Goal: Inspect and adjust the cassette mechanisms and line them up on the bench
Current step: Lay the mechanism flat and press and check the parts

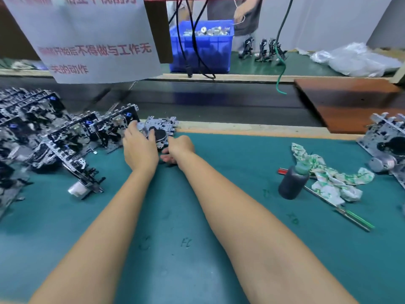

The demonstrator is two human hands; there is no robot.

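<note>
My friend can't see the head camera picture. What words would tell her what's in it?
Two bare hands, the left hand and right hand, hold a metal cassette mechanism at the far edge of a green bench mat. More mechanisms stand in rows at the left; a dark bottle and crumpled rag lie right.

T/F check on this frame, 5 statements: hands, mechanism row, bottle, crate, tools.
1. Both hands are on one cassette mechanism at the far edge of the green mat. True: left hand, right hand.
2. The row of finished mechanisms lies to the person's right. False: it lies to the left.
3. The dark bottle stands upright beside a crumpled cloth. True.
4. The blue crate is empty. False: it holds metal parts.
5. The right hand holds the green-handled tool. False: the tool lies on the mat.
</note>
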